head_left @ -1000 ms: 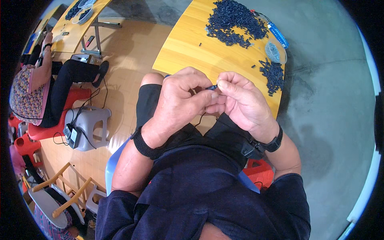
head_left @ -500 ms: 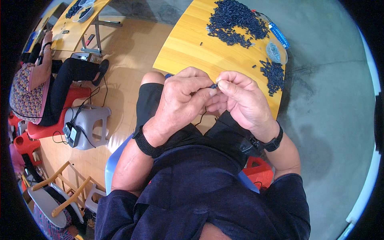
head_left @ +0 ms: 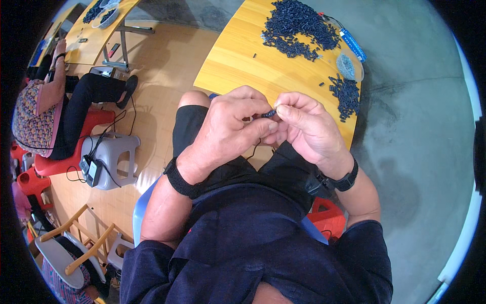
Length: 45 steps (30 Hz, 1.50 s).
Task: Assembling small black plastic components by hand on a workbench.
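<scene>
Dark piece (head_left: pixel 269 114) sits in your left hand's (head_left: pixel 230 120) grip, thumb to finger; right hand (head_left: pixel 310 124) at its end, fingertips bunched — can't tell what they hold. Steady the left pinch, keep right-hand moves small. Tabletop (head_left: pixel 225 63) edge shows behind both hands — more room left of the pile (head_left: pixel 298 23).

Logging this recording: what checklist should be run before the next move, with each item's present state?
1. Left hand gripping small dark piece: ok.
2. Right hand pinching the piece's right end: ok.
3. Ends of the piece seated properly: cannot tell; the hands hide them.
4. Light-blue bits on the table: ok.
5. Loose dark pieces all heaped: not ok; a lone piece lies apart.
</scene>
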Each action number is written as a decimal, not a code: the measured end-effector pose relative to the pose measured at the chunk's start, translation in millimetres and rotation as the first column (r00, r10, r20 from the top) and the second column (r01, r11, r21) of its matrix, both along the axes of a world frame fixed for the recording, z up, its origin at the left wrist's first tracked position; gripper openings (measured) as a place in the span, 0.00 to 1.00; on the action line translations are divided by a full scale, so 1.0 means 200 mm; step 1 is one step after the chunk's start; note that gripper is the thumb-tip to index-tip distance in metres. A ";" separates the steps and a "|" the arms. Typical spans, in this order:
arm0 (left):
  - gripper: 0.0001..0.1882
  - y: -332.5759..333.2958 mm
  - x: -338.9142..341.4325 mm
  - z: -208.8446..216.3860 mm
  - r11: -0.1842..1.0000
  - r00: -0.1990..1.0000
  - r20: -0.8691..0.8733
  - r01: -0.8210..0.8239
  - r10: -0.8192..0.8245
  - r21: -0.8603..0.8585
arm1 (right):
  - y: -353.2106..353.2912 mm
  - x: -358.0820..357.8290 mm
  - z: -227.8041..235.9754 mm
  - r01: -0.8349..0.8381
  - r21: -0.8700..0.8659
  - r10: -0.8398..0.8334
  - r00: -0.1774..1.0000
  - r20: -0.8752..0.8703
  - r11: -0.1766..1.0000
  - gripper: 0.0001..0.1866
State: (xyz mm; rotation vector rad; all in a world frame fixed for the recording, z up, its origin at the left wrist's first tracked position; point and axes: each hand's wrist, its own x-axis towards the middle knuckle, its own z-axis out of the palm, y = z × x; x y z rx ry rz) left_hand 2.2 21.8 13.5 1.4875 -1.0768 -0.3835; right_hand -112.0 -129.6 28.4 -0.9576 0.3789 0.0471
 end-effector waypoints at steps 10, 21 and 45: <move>0.05 -0.02 -0.01 -0.02 0.997 0.998 -0.063 -0.029 0.025 -0.068 | -0.01 0.00 0.00 -0.027 0.048 0.026 1.000 0.008 0.998 0.07; 0.05 -0.02 -0.02 -0.01 0.994 0.996 -0.084 -0.016 0.007 -0.110 | -0.02 0.01 0.00 -0.055 0.108 0.048 0.997 0.064 0.993 0.06; 0.07 -0.06 -0.05 -0.03 0.981 0.994 0.007 -0.104 0.107 -0.162 | -0.03 0.02 0.02 -0.104 0.143 0.104 0.995 0.007 0.984 0.13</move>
